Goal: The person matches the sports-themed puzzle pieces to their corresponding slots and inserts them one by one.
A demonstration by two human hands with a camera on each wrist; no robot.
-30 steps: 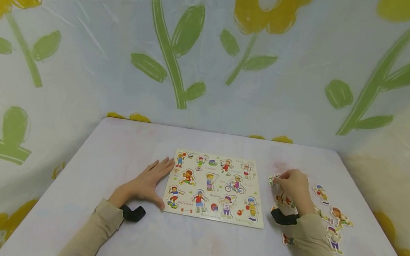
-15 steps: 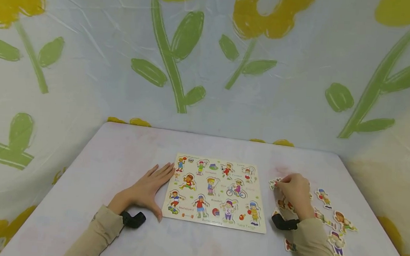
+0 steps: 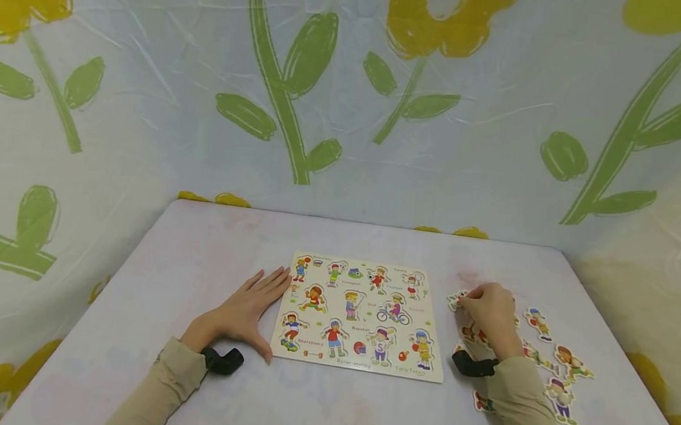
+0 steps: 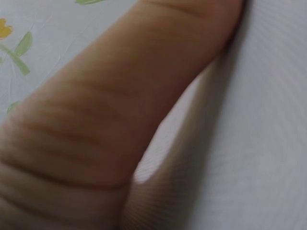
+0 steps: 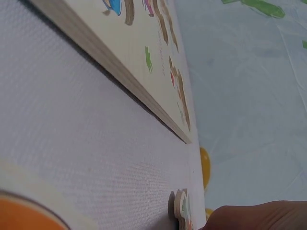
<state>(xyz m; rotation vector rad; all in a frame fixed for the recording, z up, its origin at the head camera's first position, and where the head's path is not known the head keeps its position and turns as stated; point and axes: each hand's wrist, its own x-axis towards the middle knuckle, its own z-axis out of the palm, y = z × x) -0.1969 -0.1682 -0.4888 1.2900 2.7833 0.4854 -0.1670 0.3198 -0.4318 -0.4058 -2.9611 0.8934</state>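
Note:
A wooden puzzle board [image 3: 355, 316] printed with children playing sports lies flat on the table. My left hand [image 3: 245, 310] rests at its left edge with fingers spread and straight, fingertips right at the rim. In the left wrist view a thumb [image 4: 110, 100] fills much of the picture. To the board's right, my right hand [image 3: 492, 311] bends down over a small puzzle piece [image 3: 456, 301] with white and green on it, pinching it between thumb and fingers. The right wrist view shows this piece's edge [image 5: 181, 208] close to the tabletop, beside the thumb [image 5: 259, 215].
Several loose figure pieces lie around the right forearm, among them a blue-capped figure [image 3: 538, 324], a running figure [image 3: 573, 363] and a purple-trousered figure [image 3: 562, 401]. Another piece [image 3: 483, 401] is partly under the sleeve. A flower-printed cloth [image 3: 346, 110] stands behind the table.
The view tilts slightly between frames. Both hands keep nearly the same places, the left at the board's edge and the right at the small puzzle piece.

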